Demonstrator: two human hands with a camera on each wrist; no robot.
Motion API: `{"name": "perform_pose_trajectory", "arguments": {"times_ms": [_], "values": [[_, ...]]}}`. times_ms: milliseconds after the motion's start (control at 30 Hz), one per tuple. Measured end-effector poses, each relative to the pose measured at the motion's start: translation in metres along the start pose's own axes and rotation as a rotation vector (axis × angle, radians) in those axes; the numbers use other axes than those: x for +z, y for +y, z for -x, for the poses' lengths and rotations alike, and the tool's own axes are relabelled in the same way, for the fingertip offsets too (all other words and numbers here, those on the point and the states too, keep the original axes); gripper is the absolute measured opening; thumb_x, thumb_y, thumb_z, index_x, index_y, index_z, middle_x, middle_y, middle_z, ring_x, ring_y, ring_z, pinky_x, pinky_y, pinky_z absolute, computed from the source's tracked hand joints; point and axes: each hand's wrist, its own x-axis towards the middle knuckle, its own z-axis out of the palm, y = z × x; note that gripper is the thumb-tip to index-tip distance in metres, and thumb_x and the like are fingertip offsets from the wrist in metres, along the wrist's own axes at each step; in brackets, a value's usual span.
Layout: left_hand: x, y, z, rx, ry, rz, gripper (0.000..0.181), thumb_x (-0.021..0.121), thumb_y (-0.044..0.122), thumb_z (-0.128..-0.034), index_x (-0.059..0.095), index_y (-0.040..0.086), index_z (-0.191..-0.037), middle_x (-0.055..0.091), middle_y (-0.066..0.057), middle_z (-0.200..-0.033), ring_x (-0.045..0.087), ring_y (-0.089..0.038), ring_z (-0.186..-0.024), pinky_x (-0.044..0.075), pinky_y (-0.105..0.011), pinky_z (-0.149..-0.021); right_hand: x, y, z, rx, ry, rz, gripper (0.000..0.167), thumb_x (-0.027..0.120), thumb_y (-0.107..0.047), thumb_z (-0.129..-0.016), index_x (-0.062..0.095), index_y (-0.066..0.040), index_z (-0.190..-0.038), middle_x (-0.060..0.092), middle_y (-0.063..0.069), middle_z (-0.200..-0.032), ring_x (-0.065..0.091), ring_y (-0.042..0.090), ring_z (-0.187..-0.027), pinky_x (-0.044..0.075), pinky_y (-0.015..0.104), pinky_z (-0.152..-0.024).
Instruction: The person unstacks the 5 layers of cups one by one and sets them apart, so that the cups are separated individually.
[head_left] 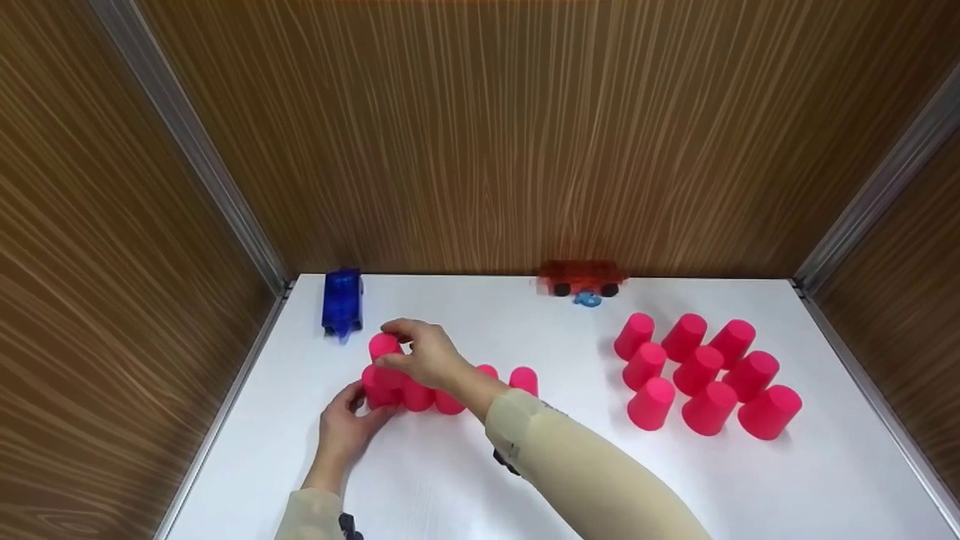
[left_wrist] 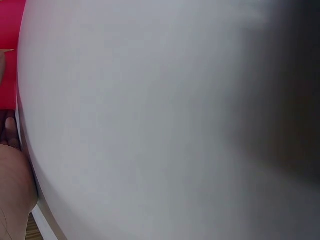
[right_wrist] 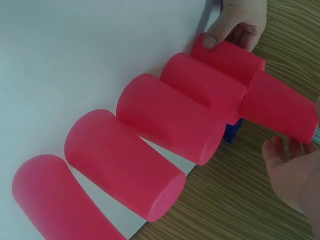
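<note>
A row of upside-down pink cups [right_wrist: 125, 165] stands on the white table, partly behind my right forearm in the head view. At the row's left end, my left hand [head_left: 345, 431] holds the leftmost cup [right_wrist: 227, 60] low down, thumb in front and fingers on its far side. One upper cup [right_wrist: 280, 107], also upside down, rests across the tops of the two leftmost cups. My right hand [head_left: 431, 356] pinches this upper cup near its top end, between thumb and fingers. The left wrist view is mostly bare table, with pink cups [left_wrist: 9, 25] at its left edge.
Several more upside-down pink cups [head_left: 699, 370] stand spaced in a block on the right. A blue toy vehicle [head_left: 343, 301] lies at the back left. Along the back wall are a red toy vehicle [head_left: 582, 277] and a small light-blue piece [head_left: 589, 300]. Wood-grain walls [head_left: 480, 135] enclose the table.
</note>
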Motion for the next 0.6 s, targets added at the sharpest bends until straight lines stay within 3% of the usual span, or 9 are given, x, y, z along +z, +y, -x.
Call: {"name": "perform_pose_trajectory", "arguments": {"times_ms": [133,300,500,600], "values": [[0.000,0.001,0.001,0.006,0.004,0.000,0.077,0.089,0.038,-0.0881,0.056,0.014,-0.153,0.056,-0.012,-0.155,0.047,-0.038,-0.147,0.046,-0.049,-0.116,-0.007,0.004,0.000,0.006,-0.010,-0.054,0.054,0.085,-0.028,-0.093,0.065,-0.019,-0.143,0.067,-0.005,-0.128,0.064,0.018,-0.118,0.060,0.029,-0.094],[-0.001,0.002,-0.002,0.013,0.005,0.000,0.076,0.089,0.032,-0.0889,0.055,0.012,-0.153,0.056,-0.013,-0.154,0.048,-0.039,-0.146,0.046,-0.051,-0.116,-0.029,0.009,0.001,-0.053,-0.024,-0.055,0.054,0.082,-0.026,-0.095,0.063,-0.015,-0.144,0.067,-0.004,-0.130,0.063,0.014,-0.118,0.057,0.030,-0.101],[0.000,0.001,-0.003,0.038,0.015,0.009,0.074,0.090,0.025,-0.0885,0.056,0.008,-0.152,0.057,-0.016,-0.152,0.051,-0.039,-0.143,0.047,-0.048,-0.116,-0.077,0.026,0.005,-0.127,0.005,-0.031,0.054,0.080,-0.022,-0.096,0.061,-0.009,-0.144,0.066,0.000,-0.131,0.064,0.016,-0.118,0.058,0.031,-0.101],[0.003,-0.001,-0.001,0.031,0.011,0.011,0.075,0.089,0.023,-0.0892,0.054,0.005,-0.153,0.056,-0.018,-0.154,0.051,-0.039,-0.144,0.045,-0.048,-0.117,-0.107,0.041,0.010,-0.119,0.039,-0.012,0.053,0.081,-0.021,-0.095,0.061,-0.009,-0.143,0.066,0.001,-0.131,0.064,0.019,-0.119,0.059,0.033,-0.098]]}}
